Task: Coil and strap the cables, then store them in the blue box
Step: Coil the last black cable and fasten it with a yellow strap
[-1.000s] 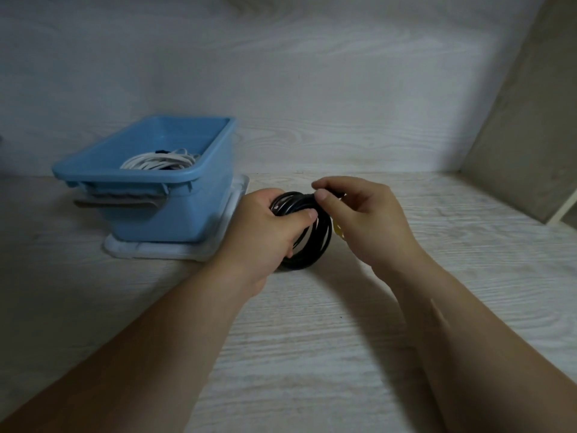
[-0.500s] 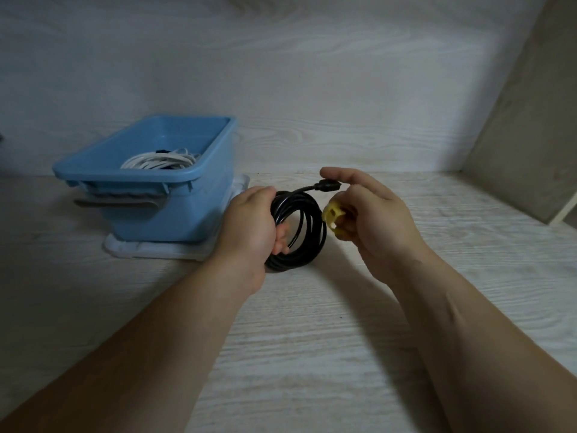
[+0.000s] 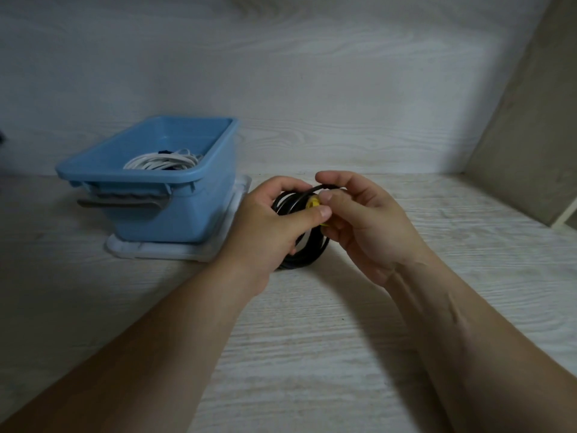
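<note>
A coiled black cable (image 3: 307, 256) stands upright on the pale wooden surface, held between both hands. My left hand (image 3: 268, 226) grips the coil's left side, thumb across its front. My right hand (image 3: 365, 220) pinches the cable's free end at the top and holds a small yellow strap (image 3: 313, 203) against the coil. The blue box (image 3: 175, 207) stands to the left, apart from the hands, with a coiled white cable (image 3: 162, 160) inside it.
The blue box rests on a white lid or tray (image 3: 175, 253). A wood-grain back wall (image 3: 312, 89) rises behind, and a beige side panel (image 3: 524, 135) closes off the right. Pale tabletop (image 3: 296, 354) stretches in front of the hands.
My right hand has moved back in against the coil, bringing the yellow strap to its top. My left thumb has shifted across the coil's front. The box has not moved.
</note>
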